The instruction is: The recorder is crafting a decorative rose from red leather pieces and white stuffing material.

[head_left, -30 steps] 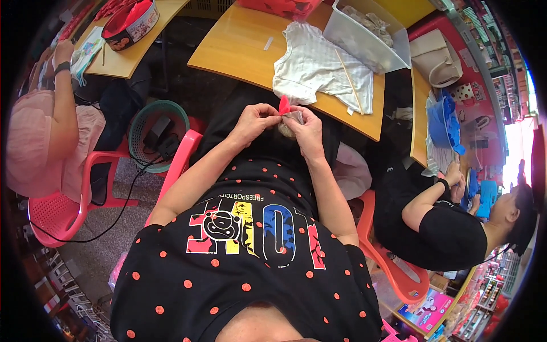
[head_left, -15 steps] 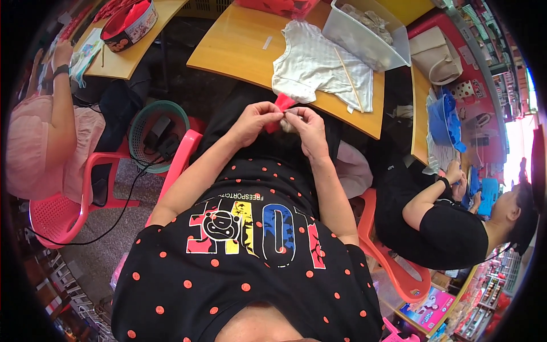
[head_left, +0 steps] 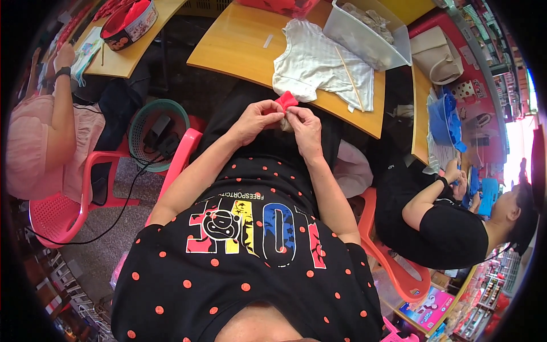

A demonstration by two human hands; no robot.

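Both my hands meet over my lap, just off the table's near edge. Between them is a small piece of red fabric [head_left: 287, 100], bunched and sticking up past the fingertips. My left hand [head_left: 259, 121] pinches it from the left with thumb and forefinger. From the right, my right hand [head_left: 305, 129] pinches the same piece. A bit of pale material shows below the fingertips; its kind is unclear. A white sleeveless garment [head_left: 302, 62] lies on the table [head_left: 228, 48] beyond my hands, with a thin wooden stick [head_left: 348, 78] across it.
A clear plastic bin [head_left: 367, 43] with crumpled pale cloth stands at the table's far right. A green basket [head_left: 137, 134] and pink chair [head_left: 185, 154] are on my left. One person [head_left: 43, 142] sits left, another [head_left: 439, 228] right, beside a blue container [head_left: 441, 122].
The red fabric has shifted and now stands up more fully above my fingertips, with less hanging below. My right hand has moved slightly left and its fingers are more curled.
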